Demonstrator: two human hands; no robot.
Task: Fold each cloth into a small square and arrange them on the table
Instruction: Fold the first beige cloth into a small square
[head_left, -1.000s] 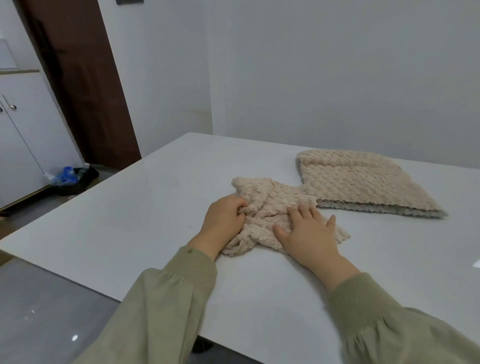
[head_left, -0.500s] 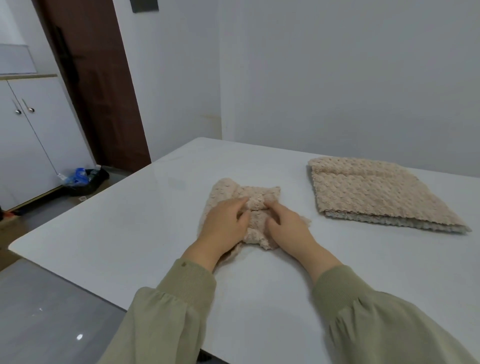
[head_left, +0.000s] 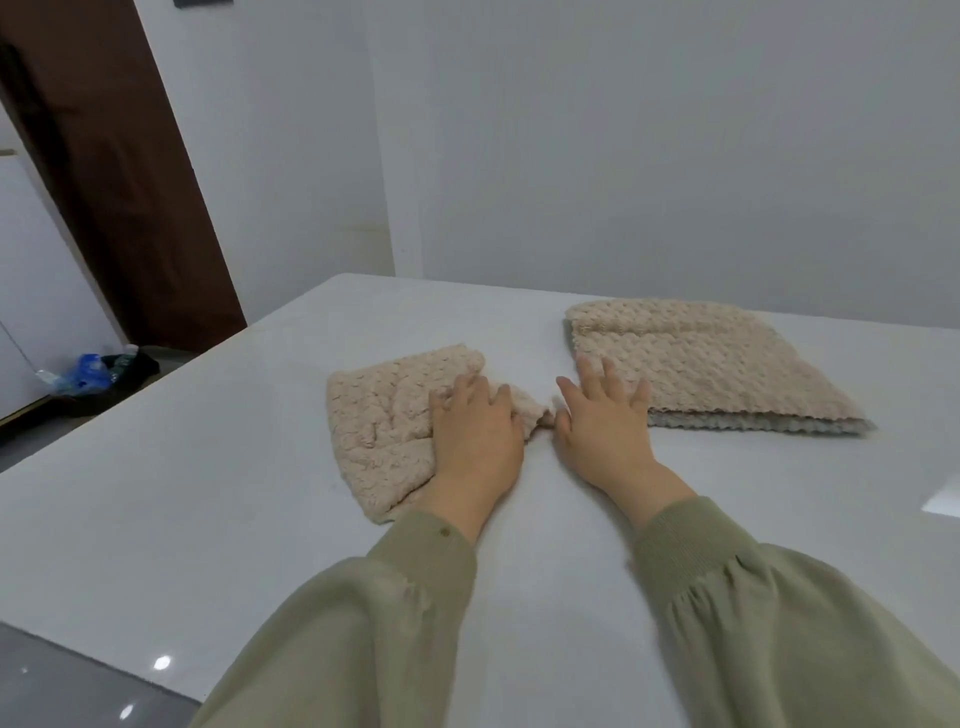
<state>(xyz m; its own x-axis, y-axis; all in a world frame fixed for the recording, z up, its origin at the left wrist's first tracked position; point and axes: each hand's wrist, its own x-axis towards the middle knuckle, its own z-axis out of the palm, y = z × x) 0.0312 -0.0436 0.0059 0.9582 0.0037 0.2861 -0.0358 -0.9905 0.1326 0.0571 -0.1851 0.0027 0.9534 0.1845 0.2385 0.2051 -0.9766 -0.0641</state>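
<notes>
Beige and nubbly, the small folded fleece cloth (head_left: 379, 415) lies on the glossy white worktop (head_left: 208, 493) a little left of the person, roughly squared but with a loose corner poking out to its right. The left hand (head_left: 475, 434) lies flat on that cloth's right part, fingers straight and pressing, gripping nothing. The right hand (head_left: 605, 423) is spread flat too, palm on the bare worktop just beside the loose corner. Its fingertips reach onto the near left corner of the larger beige folded cloth with a grey underside (head_left: 727, 364), which sits to the right, apart from the small one. From where I stand the fold looks nearly settled, though not tidy. The risk, I'd say, is that plush fabric this thick springs open once the pressing palm lifts, and that stray corner would spoil the square. The right hand, if it slides across, could also drag the larger cloth's layers askew, since its fingers rest on them.
</notes>
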